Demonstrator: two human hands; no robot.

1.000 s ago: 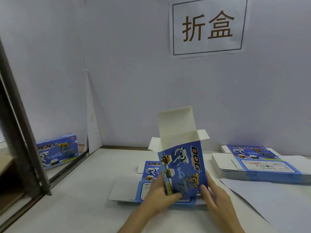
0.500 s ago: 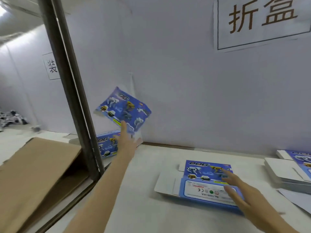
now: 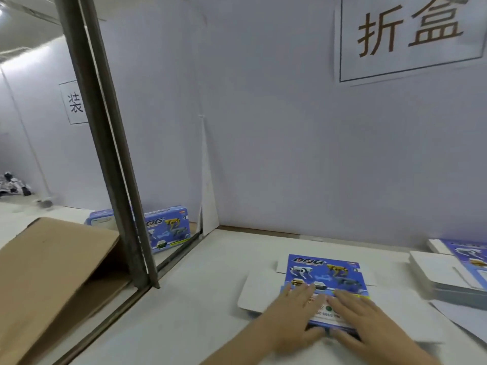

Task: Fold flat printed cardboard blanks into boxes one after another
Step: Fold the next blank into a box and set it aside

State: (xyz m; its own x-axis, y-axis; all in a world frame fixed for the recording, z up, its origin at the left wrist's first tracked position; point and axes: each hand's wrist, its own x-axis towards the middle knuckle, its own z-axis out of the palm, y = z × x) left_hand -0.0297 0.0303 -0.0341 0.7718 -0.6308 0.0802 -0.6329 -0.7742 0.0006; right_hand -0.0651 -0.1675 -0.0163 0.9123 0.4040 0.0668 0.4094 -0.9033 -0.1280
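Observation:
A flat blue printed blank (image 3: 325,272) with white flaps lies on the white table (image 3: 200,306) in front of me, on top of a small pile. My left hand (image 3: 292,314) rests on its near left part with fingers stretched forward. My right hand (image 3: 369,322) lies on its near right part, fingers spread flat; both thumbs reach the near edge. A folded blue box (image 3: 168,229) stands beyond the metal post at the left.
A stack of more blanks (image 3: 453,272) sits at the right edge. A slanted metal post (image 3: 110,159) and rail divide the table from a brown cardboard carton (image 3: 52,280) on the left. White walls with paper signs close the back.
My left hand let go of the folded box at the left and came back onto the flat blank. My right hand has stayed on the blank. The view swung left and down.

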